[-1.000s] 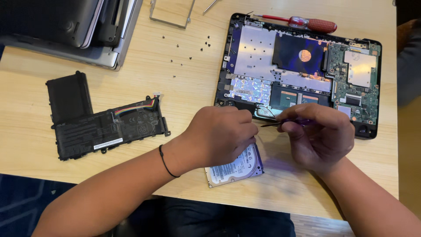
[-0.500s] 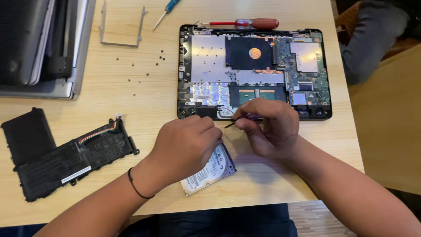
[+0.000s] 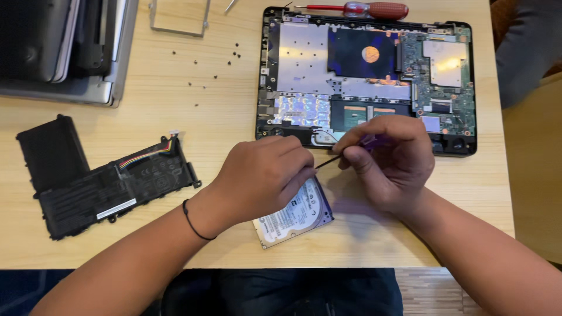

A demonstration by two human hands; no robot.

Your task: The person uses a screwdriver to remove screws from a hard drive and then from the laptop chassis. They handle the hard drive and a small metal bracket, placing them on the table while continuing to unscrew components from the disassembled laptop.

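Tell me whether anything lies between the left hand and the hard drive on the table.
Nothing visible does. The left hand lies right over the hard drive, covering its upper part. The right hand holds a thin dark tool beside it.

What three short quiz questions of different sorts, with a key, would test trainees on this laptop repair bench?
1. True or false: the hard drive sits inside the opened laptop.
2. Which lies left of the left hand? A) battery B) red screwdriver
3. What does the right hand pinch?

Key:
1. False; it lies on the table, partly under the left hand.
2. A
3. A thin dark tool, its purple handle at the fingers.
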